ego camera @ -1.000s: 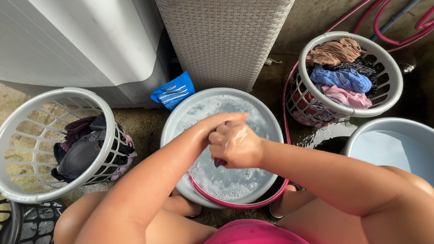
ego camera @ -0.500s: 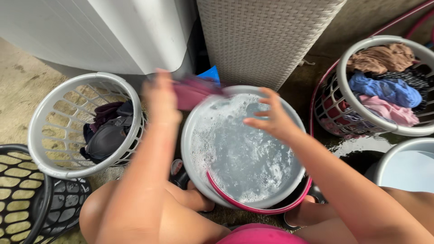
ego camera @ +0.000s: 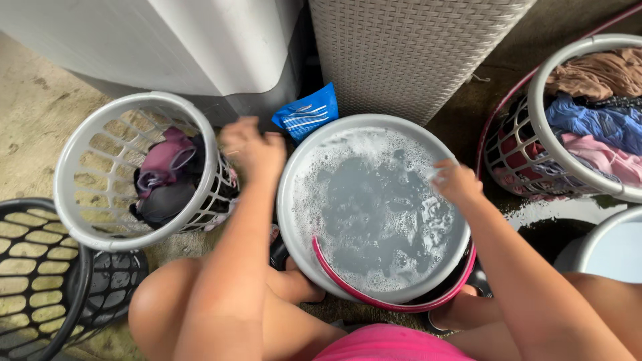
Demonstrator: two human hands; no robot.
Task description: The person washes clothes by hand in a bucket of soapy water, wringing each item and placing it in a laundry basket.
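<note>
A grey bucket [ego camera: 294,200] of soapy water with a pink handle stands between my knees. My left hand [ego camera: 251,148] hovers between the bucket and a white laundry basket [ego camera: 73,174]; it looks empty, fingers loosely curled. A purple garment [ego camera: 164,160] lies in that basket on top of dark clothes. My right hand [ego camera: 455,182] is over the bucket's right side, just above the foam, holding nothing.
A second white basket [ego camera: 535,120] with brown, blue and pink clothes stands at right. A black basket [ego camera: 40,267] is at lower left. A blue packet [ego camera: 306,113] lies behind the bucket. A woven hamper [ego camera: 408,47] and a white appliance [ego camera: 167,40] stand behind. Another grey tub [ego camera: 602,247] is at far right.
My hands wrung a purple garment over the bucket, then my left hand carried it left. The garment now lies in the left basket and the hand has let go.
</note>
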